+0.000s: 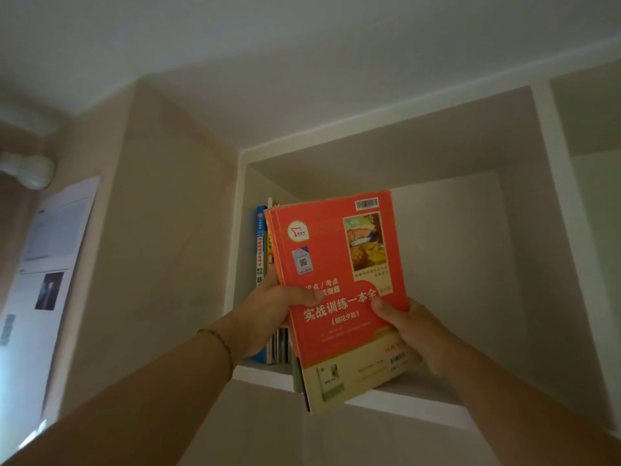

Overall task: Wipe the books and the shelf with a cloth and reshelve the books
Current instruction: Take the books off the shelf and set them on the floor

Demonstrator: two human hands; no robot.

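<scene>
A red book (339, 264) with a cream lower band stands tilted at the mouth of a high white shelf compartment (420, 406), its bottom edge hanging past the front lip. Other books seem stacked behind it, their edges showing at its lower left. My left hand (272, 311) grips the book's left edge, thumb across the cover. My right hand (408, 326) grips its right side, thumb on the cover. A blue book (260, 243) and several thin ones stand upright against the compartment's left wall. No cloth is in view.
The compartment's right part (453, 264) holds nothing visible. Another compartment (591, 136) lies to the right behind a white divider. A beige wall (161, 247) is on the left, with papers (43, 264) pinned further left. The ceiling is close above.
</scene>
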